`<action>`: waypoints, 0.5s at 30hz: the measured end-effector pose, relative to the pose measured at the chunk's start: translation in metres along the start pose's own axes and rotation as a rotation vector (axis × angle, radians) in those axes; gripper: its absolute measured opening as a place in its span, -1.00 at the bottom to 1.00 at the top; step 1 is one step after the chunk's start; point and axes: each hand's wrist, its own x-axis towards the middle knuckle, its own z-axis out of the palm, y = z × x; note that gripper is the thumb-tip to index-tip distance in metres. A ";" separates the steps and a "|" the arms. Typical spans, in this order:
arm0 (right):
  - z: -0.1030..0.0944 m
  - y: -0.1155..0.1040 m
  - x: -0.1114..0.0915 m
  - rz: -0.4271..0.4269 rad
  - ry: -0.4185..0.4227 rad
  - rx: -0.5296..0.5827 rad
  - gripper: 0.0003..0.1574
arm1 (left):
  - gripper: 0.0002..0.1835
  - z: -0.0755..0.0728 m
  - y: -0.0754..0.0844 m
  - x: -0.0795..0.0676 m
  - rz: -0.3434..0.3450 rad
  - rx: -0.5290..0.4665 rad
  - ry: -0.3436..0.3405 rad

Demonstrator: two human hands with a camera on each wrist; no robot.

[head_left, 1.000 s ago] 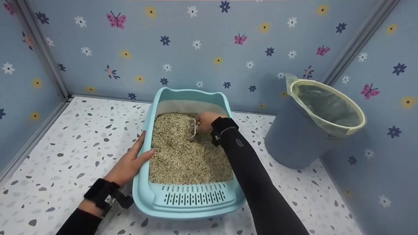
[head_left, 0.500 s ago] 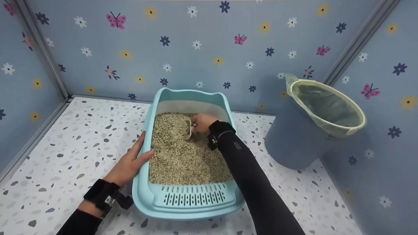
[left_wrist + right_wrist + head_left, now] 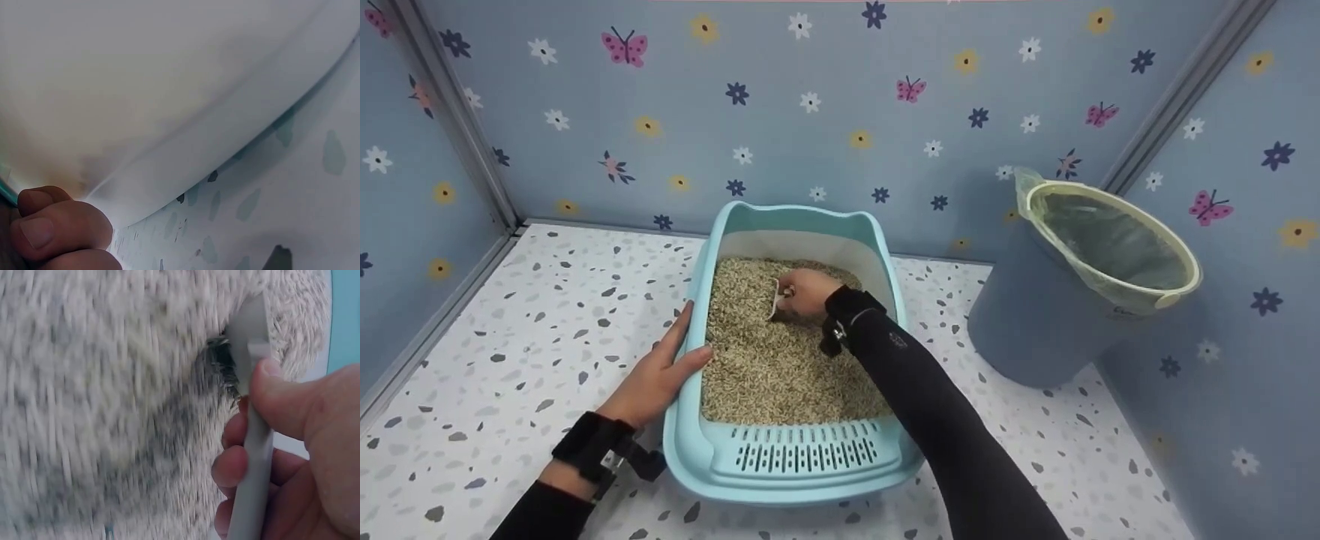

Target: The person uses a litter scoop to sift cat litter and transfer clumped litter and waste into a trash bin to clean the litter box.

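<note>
A light-blue litter box point(image 3: 795, 484) with a slotted front ledge stands on the speckled surface, filled with pale pellet litter point(image 3: 780, 382). My left hand point(image 3: 649, 379) holds its left side, thumb over the rim and fingers along the outside. In the left wrist view the fingers point(image 3: 67, 225) lie curled against the whitish outer wall. My right hand point(image 3: 808, 292) grips a light-grey litter scoop point(image 3: 253, 484), thumb on top and fingers wrapped round the handle. The scoop's head stands edge-on in the litter, partly sunk, beside a dark hollow.
On the right stands a grey-blue bin point(image 3: 1027, 315) with a cream rim and a greenish liner bag point(image 3: 1110, 232). Flower-patterned walls point(image 3: 825, 135) enclose the back and both sides, the back one close behind the litter box.
My right hand and the scoop have moved left through the litter, slightly towards me. The left hand and the litter box have stayed where they were.
</note>
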 end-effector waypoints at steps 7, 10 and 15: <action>0.004 0.002 -0.003 0.007 0.029 0.068 -0.75 | -0.05 0.003 0.000 0.001 -0.003 -0.004 -0.011; 0.002 0.002 -0.005 -0.002 0.031 0.090 -0.72 | -0.05 0.002 0.000 0.000 -0.006 0.004 -0.012; 0.000 0.000 -0.008 0.010 0.017 0.102 -0.61 | -0.06 -0.001 0.000 0.001 0.015 0.002 -0.017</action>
